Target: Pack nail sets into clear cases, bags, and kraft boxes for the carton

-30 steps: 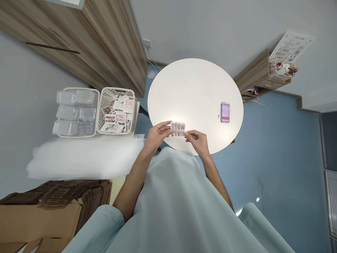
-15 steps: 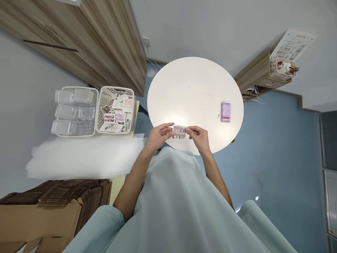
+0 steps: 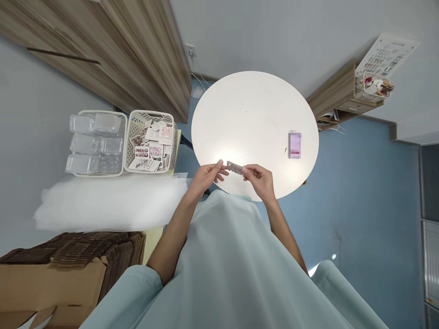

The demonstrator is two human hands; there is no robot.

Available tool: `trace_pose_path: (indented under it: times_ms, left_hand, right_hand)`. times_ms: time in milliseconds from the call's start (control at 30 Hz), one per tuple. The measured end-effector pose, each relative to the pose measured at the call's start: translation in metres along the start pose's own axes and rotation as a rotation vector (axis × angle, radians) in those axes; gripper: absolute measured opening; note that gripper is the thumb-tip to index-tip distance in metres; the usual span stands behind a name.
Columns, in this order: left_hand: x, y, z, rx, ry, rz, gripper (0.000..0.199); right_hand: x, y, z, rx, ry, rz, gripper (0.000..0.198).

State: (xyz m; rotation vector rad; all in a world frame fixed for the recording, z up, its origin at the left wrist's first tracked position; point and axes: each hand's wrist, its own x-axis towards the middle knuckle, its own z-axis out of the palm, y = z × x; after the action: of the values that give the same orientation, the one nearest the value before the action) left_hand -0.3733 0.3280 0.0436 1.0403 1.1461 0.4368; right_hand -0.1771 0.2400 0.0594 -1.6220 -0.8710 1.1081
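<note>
A small pack of press-on nails (image 3: 235, 167) is above the near part of the round white table (image 3: 254, 109), tilted so that I see it nearly edge-on. My right hand (image 3: 259, 177) pinches its right end between thumb and fingers. Just off its left end is my left hand (image 3: 206, 177), thumb raised and fingers apart; whether a fingertip brushes the pack I cannot tell. The nails themselves hardly show at this angle.
A purple box-like item (image 3: 294, 145), blurred, lies on the table's right side. To the left stand a basket of nail cards (image 3: 151, 141) and a basket of clear plastic boxes (image 3: 98, 144). White sheeting (image 3: 109, 203) and folded cardboard (image 3: 78, 269) are nearer me.
The nail pack has turned from facing me to nearly edge-on. My left hand has let go of its left end and its thumb has lifted; my right hand keeps hold.
</note>
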Motion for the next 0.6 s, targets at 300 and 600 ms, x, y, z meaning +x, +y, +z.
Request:
trace_pose_path:
  times_ms: [300, 600]
  left_hand:
    - [0.003, 0.012, 0.003, 0.042, 0.006, 0.077, 0.063]
    - [0.008, 0.007, 0.008, 0.071, -0.007, 0.131, 0.055]
  right_hand:
    - [-0.012, 0.004, -0.016, -0.044, -0.106, -0.049, 0.025]
    - [-0.013, 0.016, -0.018, -0.026, -0.073, -0.016, 0.023]
